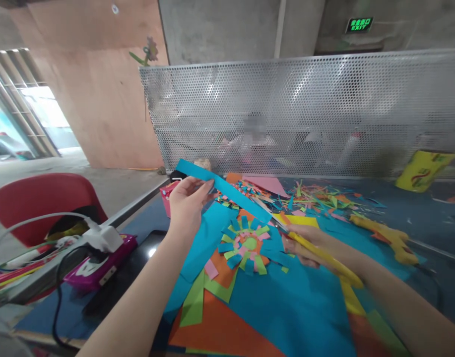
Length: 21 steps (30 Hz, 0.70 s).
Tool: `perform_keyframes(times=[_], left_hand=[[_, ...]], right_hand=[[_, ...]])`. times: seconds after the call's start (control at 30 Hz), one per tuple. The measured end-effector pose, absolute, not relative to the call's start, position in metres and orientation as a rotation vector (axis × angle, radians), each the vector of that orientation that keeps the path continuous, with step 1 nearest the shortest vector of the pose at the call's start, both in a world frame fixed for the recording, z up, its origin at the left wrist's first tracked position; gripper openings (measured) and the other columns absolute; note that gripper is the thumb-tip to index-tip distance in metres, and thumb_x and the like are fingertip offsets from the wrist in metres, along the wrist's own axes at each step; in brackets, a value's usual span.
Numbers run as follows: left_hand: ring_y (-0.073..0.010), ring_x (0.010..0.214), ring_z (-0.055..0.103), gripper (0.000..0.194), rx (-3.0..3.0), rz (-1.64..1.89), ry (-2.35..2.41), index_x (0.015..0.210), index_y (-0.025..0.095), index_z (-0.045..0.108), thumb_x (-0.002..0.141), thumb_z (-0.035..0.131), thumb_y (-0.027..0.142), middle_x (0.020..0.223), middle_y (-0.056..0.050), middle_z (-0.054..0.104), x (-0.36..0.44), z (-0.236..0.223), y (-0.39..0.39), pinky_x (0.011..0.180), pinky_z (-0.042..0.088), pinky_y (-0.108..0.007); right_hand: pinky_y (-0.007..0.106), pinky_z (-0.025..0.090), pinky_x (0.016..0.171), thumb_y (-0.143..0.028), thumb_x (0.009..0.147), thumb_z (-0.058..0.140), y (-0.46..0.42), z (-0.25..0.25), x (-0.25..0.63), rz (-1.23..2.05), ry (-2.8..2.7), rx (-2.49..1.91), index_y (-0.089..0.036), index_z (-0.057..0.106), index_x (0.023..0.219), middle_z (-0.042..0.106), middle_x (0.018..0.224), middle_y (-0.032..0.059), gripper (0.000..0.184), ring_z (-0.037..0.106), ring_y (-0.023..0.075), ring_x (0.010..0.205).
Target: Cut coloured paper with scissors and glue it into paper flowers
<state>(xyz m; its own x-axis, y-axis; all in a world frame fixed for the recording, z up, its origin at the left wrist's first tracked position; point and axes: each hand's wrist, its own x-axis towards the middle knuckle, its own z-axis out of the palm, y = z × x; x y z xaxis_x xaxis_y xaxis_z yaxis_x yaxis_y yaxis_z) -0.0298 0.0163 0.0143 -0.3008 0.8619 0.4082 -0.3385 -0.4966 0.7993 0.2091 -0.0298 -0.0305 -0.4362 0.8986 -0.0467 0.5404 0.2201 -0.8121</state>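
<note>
My left hand (190,201) pinches a long blue paper strip (232,193) between thumb and fingers, holding it up at a slant. Yellow-handled scissors (316,253) are gripped in my right hand (305,243). Their blades lie at the strip's lower right end; whether they touch it I cannot tell. Below the strip, a round paper flower (249,244) with blue, green, pink and orange petals rests on blue paper sheets (287,297). Green paper pieces (193,305) and an orange sheet (220,327) lie nearer to me.
Paper scraps (320,196) are heaped along a perforated metal screen (294,114). A yellow glue gun (387,238) lies at right, near a yellow container (422,171). On the left are a purple power strip (100,263) with plugs, a dark phone or tablet (153,248) and a red chair (48,203).
</note>
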Motion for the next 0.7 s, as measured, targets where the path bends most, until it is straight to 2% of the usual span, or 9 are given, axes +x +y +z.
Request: perform_keyframes(times=[0.33,0.43,0.7], left_hand=[[-0.0094,0.055,0.057,0.019,1.131,1.870,0.824,0.064,0.013,0.058,0.053,0.073,0.019,0.063,0.002,0.057,-0.027,0.011,0.017,0.052,0.051,-0.023],[-0.0098,0.056,0.058,0.020,1.127,1.864,0.838,0.065,0.013,0.058,0.053,0.073,0.019,0.064,0.001,0.058,-0.027,0.012,0.015,0.052,0.051,-0.023],[-0.0099,0.054,0.057,0.022,1.131,1.838,0.839,0.062,0.013,0.056,0.051,0.074,0.020,0.060,0.002,0.057,-0.027,0.012,0.015,0.051,0.051,-0.024]], right_hand=[[0.017,0.028,0.031,-0.056,0.074,0.045,-0.036,-0.021,0.204,1.213,-1.992,-1.439,-0.020,0.035,0.066,0.039,0.052,-0.0070,0.038,0.033,0.0027,0.032],[0.016,0.025,0.029,-0.058,0.073,0.045,-0.038,-0.018,0.203,1.227,-1.966,-1.483,-0.020,0.036,0.067,0.039,0.051,-0.0074,0.039,0.034,0.0023,0.030],[0.017,0.028,0.028,-0.061,0.070,0.046,-0.035,-0.024,0.206,1.281,-1.924,-1.498,-0.021,0.039,0.072,0.038,0.051,-0.0079,0.040,0.032,0.0032,0.028]])
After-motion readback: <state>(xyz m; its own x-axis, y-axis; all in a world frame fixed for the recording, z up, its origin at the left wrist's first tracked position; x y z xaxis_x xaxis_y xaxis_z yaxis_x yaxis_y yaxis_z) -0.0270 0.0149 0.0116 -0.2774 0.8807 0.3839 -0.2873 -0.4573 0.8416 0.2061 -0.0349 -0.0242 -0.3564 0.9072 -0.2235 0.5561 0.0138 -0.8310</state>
